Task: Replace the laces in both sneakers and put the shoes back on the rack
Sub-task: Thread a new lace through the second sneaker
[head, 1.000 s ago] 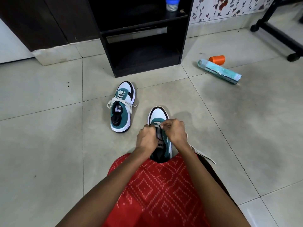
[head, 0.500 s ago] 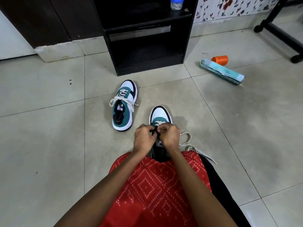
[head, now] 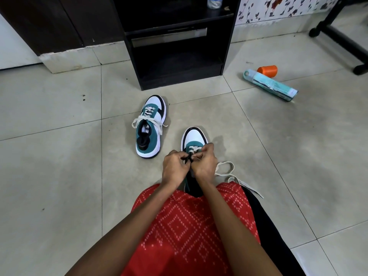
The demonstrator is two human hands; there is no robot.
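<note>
Two green, white and black sneakers stand on the tiled floor. The far sneaker [head: 149,127] keeps its cream lace, loosely tied. The near sneaker [head: 194,139] sits right in front of me, its heel hidden behind my hands. My left hand [head: 174,168] and my right hand [head: 205,163] meet over its tongue. Both pinch a black lace [head: 188,158] at the eyelets. A loose cream lace [head: 229,172] trails from the near shoe across the floor to the right. The black shoe rack [head: 175,40] stands behind the shoes, its lower shelf bare.
A teal tube-shaped pack [head: 270,85] and an orange cup [head: 267,70] lie on the floor to the right. A black chair base [head: 342,36] is at the far right. A blue-lidded jar [head: 214,2] stands on the rack's upper shelf. My red patterned clothing [head: 189,226] fills the foreground.
My hands have drawn closer together over the near shoe's tongue and now pinch the black lace. The cream lace loop has come into view to the right.
</note>
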